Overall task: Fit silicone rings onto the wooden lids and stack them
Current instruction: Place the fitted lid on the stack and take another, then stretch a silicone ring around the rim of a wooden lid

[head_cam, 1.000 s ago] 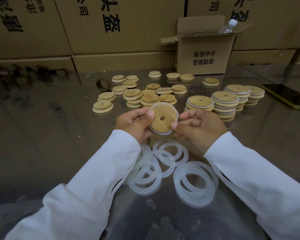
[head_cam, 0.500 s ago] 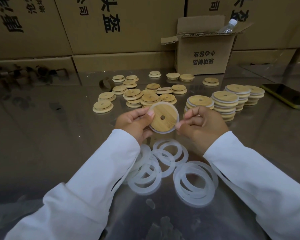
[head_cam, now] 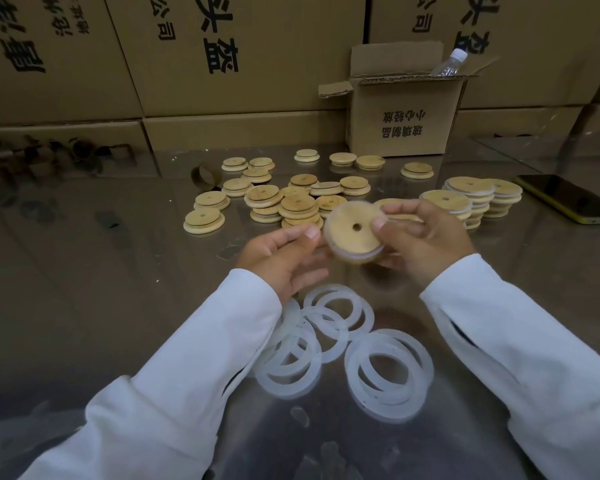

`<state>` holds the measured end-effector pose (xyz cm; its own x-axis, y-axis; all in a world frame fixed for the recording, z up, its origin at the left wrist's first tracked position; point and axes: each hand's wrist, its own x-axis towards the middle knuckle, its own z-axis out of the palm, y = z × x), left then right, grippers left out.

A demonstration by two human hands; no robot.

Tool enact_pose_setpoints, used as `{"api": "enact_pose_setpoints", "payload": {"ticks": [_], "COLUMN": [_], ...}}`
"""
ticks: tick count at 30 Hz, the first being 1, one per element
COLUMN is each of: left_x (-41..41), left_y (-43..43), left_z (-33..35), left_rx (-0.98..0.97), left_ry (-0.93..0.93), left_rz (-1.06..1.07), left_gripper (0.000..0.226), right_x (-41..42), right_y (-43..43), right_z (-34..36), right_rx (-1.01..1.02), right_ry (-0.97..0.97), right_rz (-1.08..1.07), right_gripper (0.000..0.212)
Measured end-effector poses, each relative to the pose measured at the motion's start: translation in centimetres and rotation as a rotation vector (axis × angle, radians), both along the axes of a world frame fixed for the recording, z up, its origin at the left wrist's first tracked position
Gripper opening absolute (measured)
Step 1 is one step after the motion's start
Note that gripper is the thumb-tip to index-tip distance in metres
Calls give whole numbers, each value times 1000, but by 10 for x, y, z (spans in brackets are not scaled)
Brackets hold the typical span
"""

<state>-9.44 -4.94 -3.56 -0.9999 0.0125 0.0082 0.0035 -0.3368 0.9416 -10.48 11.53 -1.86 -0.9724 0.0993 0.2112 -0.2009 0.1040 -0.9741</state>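
Right hand [head_cam: 426,237] grips wooden lid [head_cam: 352,237] above mid-counter [head_cam: 84,271], white ring showing at its rim. Left hand [head_cam: 281,254] relaxed, thumb touching the lid's left edge. Loose silicone rings [head_cam: 388,372] near, ringed stacks [head_cam: 465,202] far right.

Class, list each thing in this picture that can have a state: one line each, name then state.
held lid: in the air, white ring on its rim
right hand: grips held lid
left hand: open, beside held lid
silicone rings: loose, overlapping
ringed lids: stacked
small box: flaps open
bottle: capped
phone: screen dark
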Motion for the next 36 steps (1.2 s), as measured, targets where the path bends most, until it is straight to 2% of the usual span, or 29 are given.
{"api": "enact_pose_setpoints", "payload": {"ticks": [4, 6, 8, 11, 14, 18, 22, 24, 28, 31, 36], "left_x": [1, 1, 2, 1, 0, -3, -17, -32, -66, -88, -115], "left_y": [0, 0, 1, 1, 0, -3, -23, -40, -91, -121, -129], "left_z": [1, 1, 1, 1, 0, 0, 5, 7, 4, -1, -8], "left_rx": [-32, -33, -38, -44, -38, -46, -68, -193, -661, -1017, -1205], "left_ry": [13, 12, 11, 12, 16, 11, -1, 12, 7, -87, -252], "left_rz": [57, 66, 68, 78, 103, 153, 321, 460, 718, 681, 565], "left_gripper": [12, 11, 12, 15, 14, 11, 10, 10, 28, 41, 52], "right_x": [-21, -31, -40, -49, -56, -56, -38, -27, -13, -12, -14], "right_y": [30, 46, 58, 66, 67, 64, 46, 32, 16, 15, 18], "right_z": [10, 11, 9, 6, 2, -3, -5, -8, -12, -12, -14], "right_rx": [-254, -382, -403, -459, -381, -237, -4, 126, 444, 559, 590], "right_ry": [-32, -48, -73, -113, -153, -140, 69, 232, 413, 452, 499], "right_rz": [-364, -474, -507, -443, -418, -616, -528, -416, -200, -138, -163], "right_gripper": [14, 18, 20, 23, 19, 32, 17, 20, 35, 36, 31]}}
